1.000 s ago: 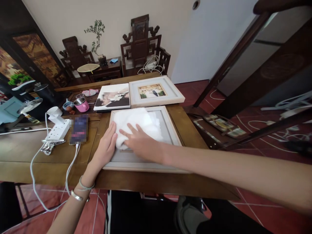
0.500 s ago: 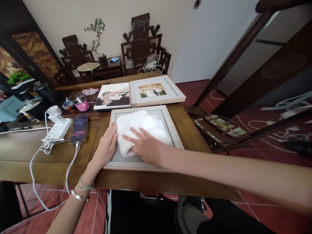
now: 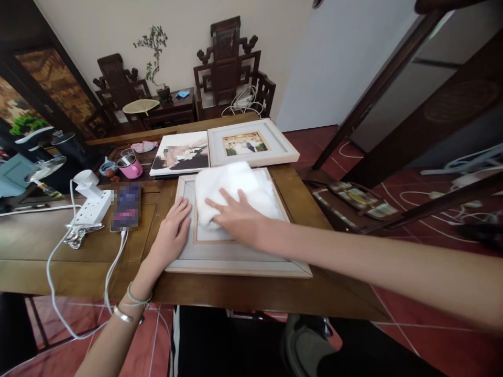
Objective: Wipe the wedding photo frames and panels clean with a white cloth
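Observation:
A wooden picture frame (image 3: 220,266) with a pale inner border lies flat on the table. A folded white towel (image 3: 231,180) covers its upper middle and hides most of the inside. My right hand (image 3: 238,217) presses on the towel from above, its fingers spread across the cloth; the thumb side lies near the towel's folded lower edge. Along the frame's left side rests my left hand (image 3: 175,228), fingers stretched out and touching the edge. Below the towel, part of a thin light-brown inner edge shows.
Behind the frame lie a second framed picture (image 3: 281,146) and a photo panel (image 3: 178,154). To the left are a phone (image 3: 126,207) on a charging cable, a white power strip (image 3: 94,207) and a pink mug (image 3: 131,166). The table's front edge (image 3: 236,293) runs just below the frame.
My right hand and the towel have slid away from me and slightly right, uncovering the frame's lower inside. My left hand stays at the left edge.

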